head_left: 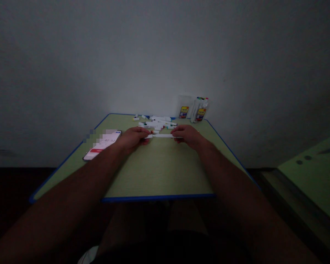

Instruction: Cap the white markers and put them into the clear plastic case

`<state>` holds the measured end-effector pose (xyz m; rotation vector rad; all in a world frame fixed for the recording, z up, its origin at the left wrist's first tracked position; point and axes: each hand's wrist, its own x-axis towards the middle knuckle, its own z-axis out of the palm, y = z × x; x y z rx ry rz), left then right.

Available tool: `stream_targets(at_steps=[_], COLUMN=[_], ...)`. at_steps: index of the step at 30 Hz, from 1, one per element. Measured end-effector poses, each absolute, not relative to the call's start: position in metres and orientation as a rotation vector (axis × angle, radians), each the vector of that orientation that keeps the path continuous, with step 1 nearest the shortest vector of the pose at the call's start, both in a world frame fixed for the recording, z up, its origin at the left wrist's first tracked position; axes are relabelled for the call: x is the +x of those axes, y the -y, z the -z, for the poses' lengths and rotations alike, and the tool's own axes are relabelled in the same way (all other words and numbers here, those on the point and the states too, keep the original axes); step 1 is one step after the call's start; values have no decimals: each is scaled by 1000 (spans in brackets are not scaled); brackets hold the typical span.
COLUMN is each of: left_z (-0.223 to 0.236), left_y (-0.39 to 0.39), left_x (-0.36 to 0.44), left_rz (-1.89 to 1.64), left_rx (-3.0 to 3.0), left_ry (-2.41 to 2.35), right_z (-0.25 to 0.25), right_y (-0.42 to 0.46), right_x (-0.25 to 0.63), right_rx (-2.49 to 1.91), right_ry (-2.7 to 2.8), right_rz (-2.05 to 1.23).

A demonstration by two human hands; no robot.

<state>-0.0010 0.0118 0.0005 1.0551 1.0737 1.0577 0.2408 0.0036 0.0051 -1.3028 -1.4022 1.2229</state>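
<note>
A white marker [162, 135] lies level just above the green table [156, 172], held at both ends. My left hand [134, 138] is closed on its left end, which looks like the cap. My right hand [187, 134] is closed on the right end of the barrel. Just beyond my hands lies a loose heap of several white markers and caps [155, 123].
A phone [102, 144] with a lit pink and white screen lies at the table's left. Two clear marker cases [193, 109] stand at the far right against the wall. A second green table [316, 172] is off to the right.
</note>
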Motion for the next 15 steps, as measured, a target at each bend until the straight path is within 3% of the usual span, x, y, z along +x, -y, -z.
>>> stream_targets(at_steps=[15], left_z=[-2], left_y=[-7], left_x=[2], left_rz=[-991], left_rx=[1106], left_ry=[-1069], right_z=[-7], right_y=[-1], right_x=[236], right_rx=[-1310], right_ry=[1435], right_rz=[-1235])
